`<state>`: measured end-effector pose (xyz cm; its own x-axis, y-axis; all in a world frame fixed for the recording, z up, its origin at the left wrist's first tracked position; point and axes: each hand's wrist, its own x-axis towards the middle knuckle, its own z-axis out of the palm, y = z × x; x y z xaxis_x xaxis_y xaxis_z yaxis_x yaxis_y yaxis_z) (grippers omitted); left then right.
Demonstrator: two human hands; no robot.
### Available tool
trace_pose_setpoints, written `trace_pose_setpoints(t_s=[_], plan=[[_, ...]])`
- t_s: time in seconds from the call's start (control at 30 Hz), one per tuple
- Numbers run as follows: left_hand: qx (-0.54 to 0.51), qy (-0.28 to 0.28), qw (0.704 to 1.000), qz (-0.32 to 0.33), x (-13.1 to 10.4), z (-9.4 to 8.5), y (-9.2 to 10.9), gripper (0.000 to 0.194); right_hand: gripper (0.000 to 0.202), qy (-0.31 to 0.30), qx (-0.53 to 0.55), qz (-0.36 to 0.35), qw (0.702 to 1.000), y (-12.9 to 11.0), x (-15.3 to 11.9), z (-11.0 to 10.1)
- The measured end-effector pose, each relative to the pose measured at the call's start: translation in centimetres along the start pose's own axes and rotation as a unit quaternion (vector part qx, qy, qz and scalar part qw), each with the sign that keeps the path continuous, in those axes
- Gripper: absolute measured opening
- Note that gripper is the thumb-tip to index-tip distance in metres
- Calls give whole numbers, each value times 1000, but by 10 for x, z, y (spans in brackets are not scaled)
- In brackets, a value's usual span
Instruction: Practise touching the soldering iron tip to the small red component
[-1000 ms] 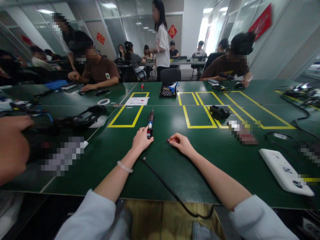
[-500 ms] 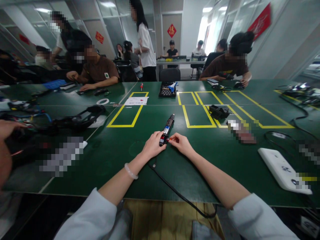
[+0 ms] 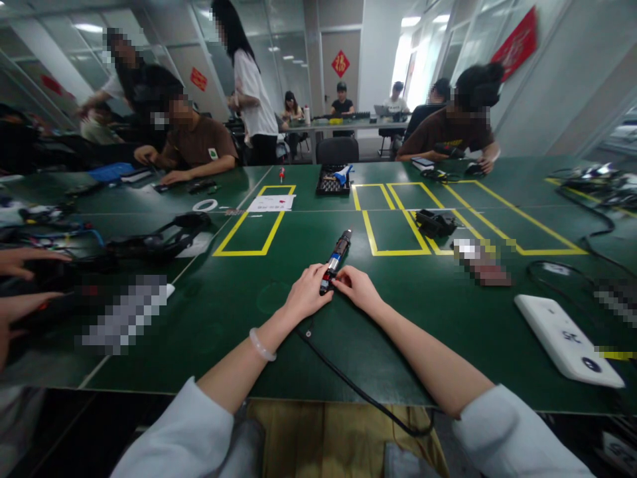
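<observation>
A slim power tool body (image 3: 337, 255), dark with a metal tip at its far end and a silver and blue middle, lies slanted on the green table. My left hand (image 3: 308, 290) is closed around its near end from the left side. Beside it, my right hand (image 3: 359, 287) pinches with thumb and forefinger at the right side of that near end, by a small red part. What sits between those fingertips is too small and covered to make out. A black cord (image 3: 343, 369) runs from under my left wrist toward the table's front edge.
Yellow tape outlines (image 3: 375, 253) mark the table (image 3: 279, 358). A bit tray (image 3: 333, 180) and a black part (image 3: 436, 224) lie farther back. A white power bank-like box (image 3: 567, 340) is at right, a roll of tape (image 3: 204, 205) at left. A co-worker's hands (image 3: 24, 279) work at far left.
My right fingertips have moved slightly left, closer against the tool body, and the red bit between them is now mostly hidden. The tool has shifted slightly. A standing person behind moved left.
</observation>
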<state>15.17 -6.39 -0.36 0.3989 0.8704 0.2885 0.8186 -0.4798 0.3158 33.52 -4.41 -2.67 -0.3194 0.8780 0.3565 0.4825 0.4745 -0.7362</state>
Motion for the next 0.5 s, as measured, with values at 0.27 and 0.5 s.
trace_pose_setpoints(t_s=[0.27, 0.5], plan=[[32, -2, 999, -15, 2, 0, 6, 60, 9, -10, -3, -50, 999, -3, 0, -2], [77, 9, 996, -40, 5, 4, 10, 58, 15, -15, -10, -61, 998, -5, -3, -6]])
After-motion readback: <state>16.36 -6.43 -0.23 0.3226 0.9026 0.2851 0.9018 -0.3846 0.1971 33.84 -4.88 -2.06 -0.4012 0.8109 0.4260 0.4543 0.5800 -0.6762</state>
